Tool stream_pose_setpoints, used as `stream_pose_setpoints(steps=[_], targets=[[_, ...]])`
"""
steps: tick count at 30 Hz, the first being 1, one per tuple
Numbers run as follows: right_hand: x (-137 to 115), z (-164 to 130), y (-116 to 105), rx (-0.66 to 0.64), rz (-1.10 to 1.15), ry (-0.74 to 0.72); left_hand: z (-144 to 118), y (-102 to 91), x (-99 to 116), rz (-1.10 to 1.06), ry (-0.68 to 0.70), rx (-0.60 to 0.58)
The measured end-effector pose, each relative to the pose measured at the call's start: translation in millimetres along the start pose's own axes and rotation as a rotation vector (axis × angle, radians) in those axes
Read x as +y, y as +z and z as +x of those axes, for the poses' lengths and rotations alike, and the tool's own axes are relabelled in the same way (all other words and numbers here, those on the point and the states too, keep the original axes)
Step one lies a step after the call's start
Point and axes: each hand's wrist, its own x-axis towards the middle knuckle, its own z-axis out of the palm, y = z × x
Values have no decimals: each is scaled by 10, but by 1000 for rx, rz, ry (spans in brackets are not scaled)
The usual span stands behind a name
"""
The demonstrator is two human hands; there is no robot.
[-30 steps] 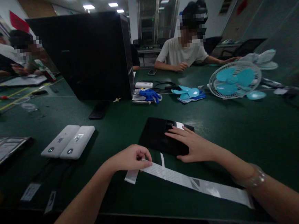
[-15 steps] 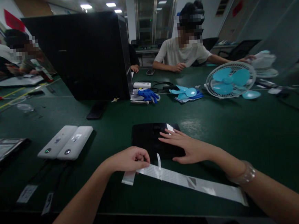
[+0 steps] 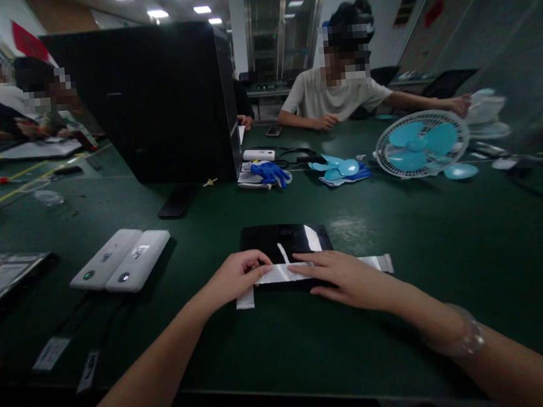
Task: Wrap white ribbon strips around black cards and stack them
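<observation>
A long white printed strip [image 3: 277, 274] lies across the lower part of a flat, glossy black object [image 3: 265, 238], whose exact kind I cannot make out. My left hand [image 3: 239, 275] pinches the strip near its left end between thumb and finger. From that end a short piece hangs down, and a narrow white tab [image 3: 283, 253] sticks up from the strip. My right hand [image 3: 340, 276] rests over the strip with fingers stretched out, hiding its middle. The strip's right end [image 3: 382, 263] shows beyond the hand, past the black object's edge.
Two white power banks [image 3: 137, 261] with cables lie to the left. Behind are a black phone [image 3: 175, 203], a large black box [image 3: 151, 106], blue gloves [image 3: 269, 173], light-blue fan blades [image 3: 339, 167] and a fan grille [image 3: 383, 151]. A person [image 3: 338, 101] sits opposite.
The strip has moved up and away from me onto the black object and now lies nearly level. My right hand has come down from the black object onto the strip. The left hand keeps its pinch.
</observation>
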Motion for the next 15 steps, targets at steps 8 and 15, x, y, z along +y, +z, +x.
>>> stream_pose_setpoints(steps=[8, 15], targets=[[-20, 52, 149, 33, -59, -66, -52, -57, 55, 228, -66, 86], [-47, 65, 105, 15, 5, -3, 3, -9, -25, 108, -31, 156]])
